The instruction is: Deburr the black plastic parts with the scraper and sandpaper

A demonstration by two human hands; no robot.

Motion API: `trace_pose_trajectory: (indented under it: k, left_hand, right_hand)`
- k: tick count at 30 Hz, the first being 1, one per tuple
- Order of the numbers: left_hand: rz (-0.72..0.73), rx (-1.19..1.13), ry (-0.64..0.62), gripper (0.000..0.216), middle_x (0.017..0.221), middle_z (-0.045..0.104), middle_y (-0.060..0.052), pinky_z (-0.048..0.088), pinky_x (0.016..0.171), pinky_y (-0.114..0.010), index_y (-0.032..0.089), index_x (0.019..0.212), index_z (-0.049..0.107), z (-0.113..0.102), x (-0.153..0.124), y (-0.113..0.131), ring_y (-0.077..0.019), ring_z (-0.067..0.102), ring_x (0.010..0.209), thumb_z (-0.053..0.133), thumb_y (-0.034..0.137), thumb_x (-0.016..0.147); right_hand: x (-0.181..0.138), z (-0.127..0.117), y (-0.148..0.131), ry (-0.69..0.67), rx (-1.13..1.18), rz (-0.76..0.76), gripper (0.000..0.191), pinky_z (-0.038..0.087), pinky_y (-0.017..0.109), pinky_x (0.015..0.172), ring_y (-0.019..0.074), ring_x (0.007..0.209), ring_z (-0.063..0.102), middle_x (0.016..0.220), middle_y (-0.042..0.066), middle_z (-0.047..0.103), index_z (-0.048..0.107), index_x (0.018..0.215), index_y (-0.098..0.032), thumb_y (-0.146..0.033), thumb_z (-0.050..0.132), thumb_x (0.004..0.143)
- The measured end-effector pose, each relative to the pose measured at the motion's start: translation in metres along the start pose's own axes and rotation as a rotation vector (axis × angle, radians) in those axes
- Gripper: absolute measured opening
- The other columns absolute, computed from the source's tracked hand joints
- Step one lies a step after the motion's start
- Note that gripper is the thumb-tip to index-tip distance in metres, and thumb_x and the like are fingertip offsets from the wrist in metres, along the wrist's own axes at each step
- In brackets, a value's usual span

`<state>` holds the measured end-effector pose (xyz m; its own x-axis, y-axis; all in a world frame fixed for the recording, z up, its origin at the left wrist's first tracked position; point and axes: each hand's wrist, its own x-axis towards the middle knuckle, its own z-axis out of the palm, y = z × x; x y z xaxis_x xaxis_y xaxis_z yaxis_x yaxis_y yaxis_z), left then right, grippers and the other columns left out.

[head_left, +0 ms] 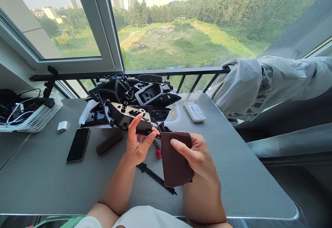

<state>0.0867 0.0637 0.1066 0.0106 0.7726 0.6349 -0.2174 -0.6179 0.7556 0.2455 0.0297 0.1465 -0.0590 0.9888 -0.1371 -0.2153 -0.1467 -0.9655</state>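
My right hand [201, 155] grips a stiff dark brown sheet [176, 165] that looks like sandpaper, thumb flat on its front and fingers behind it. Just left of the sheet is my left hand [138, 141], index finger raised, thumb and another fingertip close together. A thin black bit shows by those fingertips, but what they hold is unclear. Behind this hand a long black plastic part [129, 114] with a tan inner side leans on the heap. On the table under the hands lie a slim black strip [155, 178] and a small red piece [158, 153].
A white tray [177, 115] bears a heap of black plastic parts [147, 94]. Leftward lie a dark brown roll [109, 143], a phone [78, 145], a white charger [62, 127] and a white basket [43, 117] with cables. A white device [195, 111] and hanging grey cloth [241, 86] are rightward.
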Motion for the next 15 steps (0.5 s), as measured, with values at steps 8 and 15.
trace_pose_trajectory:
  k: [8,15]
  left_hand:
    - [-0.009,-0.113,0.007,0.048,0.082,0.07,0.003,0.053,0.07,-0.026,0.037,0.133,0.05,-0.002,0.006,0.001,-0.0112,0.068,0.072,0.065,0.022,0.089]
    - [-0.136,-0.238,-0.105,0.028,0.078,0.066,0.0,0.051,0.065,-0.022,0.024,0.113,0.064,0.001,0.005,0.007,-0.0106,0.063,0.072,0.069,0.019,0.085]
  right_hand:
    - [0.005,-0.001,-0.002,0.115,0.322,0.069,0.018,0.044,0.021,0.037,0.0125,0.039,0.055,0.051,0.0,0.066,0.071,0.064,-0.017,-0.034,0.079,0.06]
    - [0.011,0.0,0.001,0.089,0.508,0.065,0.013,0.047,0.023,0.035,0.0141,0.038,0.057,0.054,-0.001,0.069,0.074,0.064,-0.022,-0.032,0.078,0.057]
